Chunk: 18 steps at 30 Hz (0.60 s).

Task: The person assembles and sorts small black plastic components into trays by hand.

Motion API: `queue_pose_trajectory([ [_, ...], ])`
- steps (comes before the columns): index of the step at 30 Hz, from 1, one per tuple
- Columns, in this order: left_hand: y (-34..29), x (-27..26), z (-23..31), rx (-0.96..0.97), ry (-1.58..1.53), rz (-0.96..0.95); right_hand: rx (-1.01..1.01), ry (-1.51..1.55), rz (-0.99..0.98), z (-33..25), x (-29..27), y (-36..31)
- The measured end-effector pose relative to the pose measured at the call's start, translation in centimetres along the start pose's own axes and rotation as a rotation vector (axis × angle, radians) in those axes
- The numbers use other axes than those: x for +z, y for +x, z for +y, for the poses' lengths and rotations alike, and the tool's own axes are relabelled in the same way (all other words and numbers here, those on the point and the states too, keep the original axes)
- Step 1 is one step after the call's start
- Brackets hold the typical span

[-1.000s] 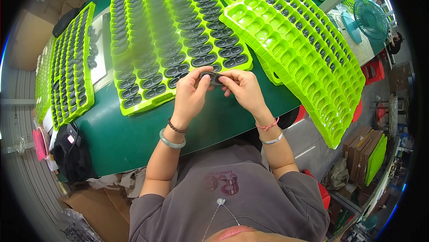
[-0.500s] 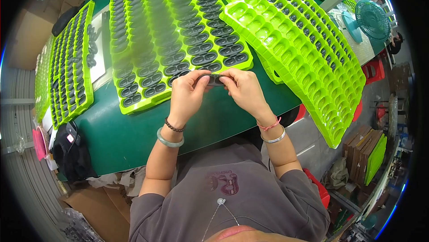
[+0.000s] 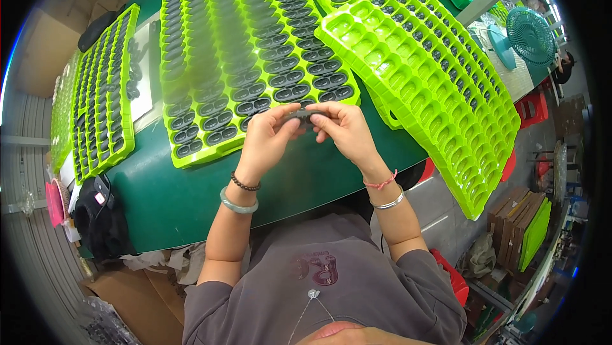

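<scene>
Between my two hands, just over the near edge of the large lime-green tray (image 3: 203, 158), is a small black oval plastic part (image 3: 305, 115). My left hand (image 3: 268, 138) pinches its left end between thumb and fingers. At the other end, the thumb and fingers of my right hand (image 3: 347, 133) grip it. The part is tilted, and the fingers cover much of it. Rows of similar black oval pieces (image 3: 252, 105), each with two rounded recesses, fill the tray. My hands partly hide the tray's nearest pieces.
On the right, a tilted lime-green tray (image 3: 417, 87) with bare and filled pockets overhangs the green table (image 3: 191, 208). A narrower filled tray (image 3: 130, 129) stands left, beside loose dark parts (image 3: 134, 71) on a white sheet. A black bag (image 3: 102, 217) and teal fan (image 3: 530, 36) are farther out.
The black part has turned in my fingers, so its recessed face shows less. Both hands have shifted slightly toward me. The trays appear a little lower in the picture.
</scene>
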<state>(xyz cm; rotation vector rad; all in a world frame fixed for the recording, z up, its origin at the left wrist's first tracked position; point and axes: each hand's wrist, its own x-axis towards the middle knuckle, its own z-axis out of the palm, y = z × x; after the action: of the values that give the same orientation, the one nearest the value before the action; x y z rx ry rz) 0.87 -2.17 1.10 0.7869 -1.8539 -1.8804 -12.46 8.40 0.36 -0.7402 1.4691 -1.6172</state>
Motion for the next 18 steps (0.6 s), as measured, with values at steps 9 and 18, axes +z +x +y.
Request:
queue_pose_trajectory([
  [9, -0.4, 0.1, -0.5, -0.006, 0.187, -0.009, 0.033, -0.295, -0.054, -1.0, 0.1, -0.4],
  [18, 0.0, -1.3, 1.0, -0.187, -0.055, -0.196, 0.180, 0.016, -0.142, -0.2, -1.1, 0.3],
])
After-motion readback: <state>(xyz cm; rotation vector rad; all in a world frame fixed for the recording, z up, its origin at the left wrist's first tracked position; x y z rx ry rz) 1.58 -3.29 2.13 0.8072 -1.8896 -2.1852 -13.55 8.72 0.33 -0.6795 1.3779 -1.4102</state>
